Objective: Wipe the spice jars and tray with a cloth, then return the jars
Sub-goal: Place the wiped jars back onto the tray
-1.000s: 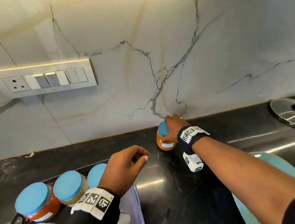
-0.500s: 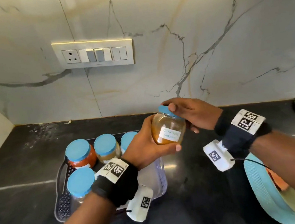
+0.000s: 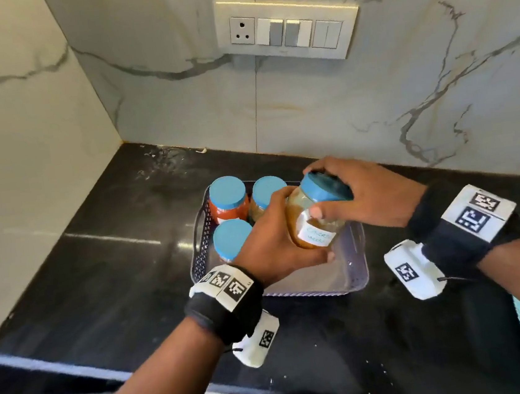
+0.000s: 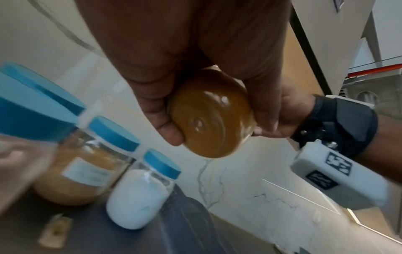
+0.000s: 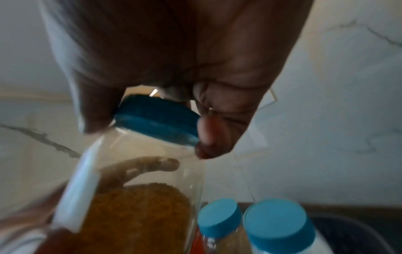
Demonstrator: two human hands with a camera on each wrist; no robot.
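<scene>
Head view: a labelled glass jar of orange-brown spice (image 3: 314,219) with a blue lid (image 3: 325,186) is held tilted above the open right part of a perforated tray (image 3: 359,269). Its body is cupped from below by the left hand (image 3: 277,243), fingers curled round it, and its lid is gripped from above by the right hand (image 3: 365,194). Three blue-lidded jars, among them a red-spice jar (image 3: 228,200), are seen standing in the tray just left of the left hand.

Left wrist view: the jar's brown base (image 4: 210,114) is seen pinched between thumb and fingers; a tan-spice jar (image 4: 87,165) and a white-powder jar (image 4: 141,192) are seen below.

Right wrist view: the lid (image 5: 157,121) is clasped by the fingertips (image 5: 212,137), with spice visible through the glass.

The returning step is judged to be in hand. Next, the jar would need to be righted and lowered into the free space beside the standing jars, then released by both hands.
</scene>
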